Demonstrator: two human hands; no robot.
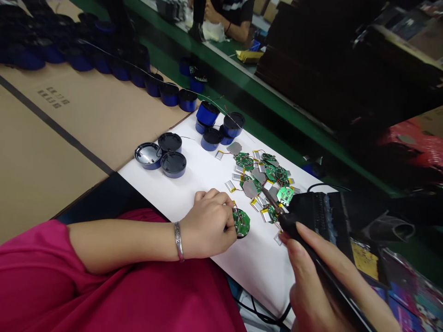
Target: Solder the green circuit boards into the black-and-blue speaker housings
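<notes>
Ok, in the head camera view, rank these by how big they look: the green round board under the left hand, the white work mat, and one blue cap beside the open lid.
1. white work mat
2. blue cap
3. green round board, though it lies nearer the camera, so that gap is unsure.

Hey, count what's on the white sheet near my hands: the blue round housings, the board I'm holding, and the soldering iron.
Blue housings: 7
Held board, at left hand: 1
Soldering iron, in right hand: 1
Total: 9
</notes>
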